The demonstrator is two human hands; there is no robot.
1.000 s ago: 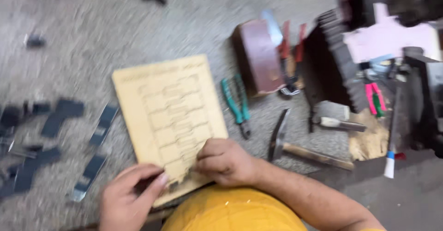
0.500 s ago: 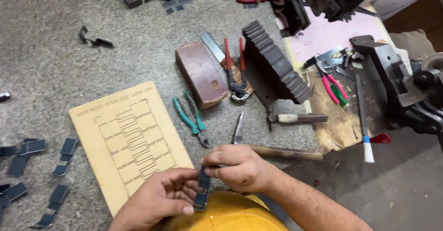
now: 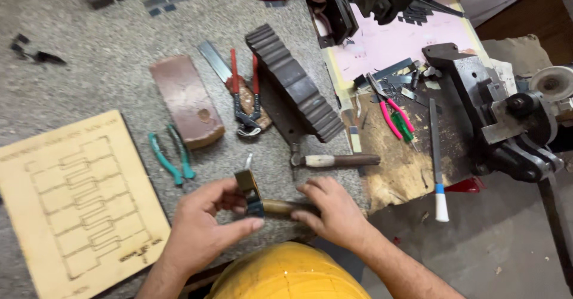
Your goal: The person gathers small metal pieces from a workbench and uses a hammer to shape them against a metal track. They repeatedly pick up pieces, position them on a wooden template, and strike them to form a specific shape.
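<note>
A pale tan wooden board (image 3: 77,206) carries thin dark stepped outlines. Teal-handled pliers (image 3: 172,157) lie on the speckled grey bench (image 3: 95,48) beside a reddish-brown block (image 3: 186,101) (one paler spot on top). Red-handled pincers (image 3: 245,93), pink-and-green-handled pliers (image 3: 395,117), a pink sheet (image 3: 388,42), a dark ridged bar (image 3: 295,81), a yellow rounded thing (image 3: 286,275) lowest.

No packages, signs or screens here. The nearest thing to a label is the pale wooden board (image 3: 77,206) lying flat at the left of the grey worktop (image 3: 101,48): rectangular, tan, with dark burnt-in lettering along its upper and lower edges around a stepped line pattern. A pink sheet (image 3: 382,42) lies at top right, too blurred to tell any print on it.
</note>
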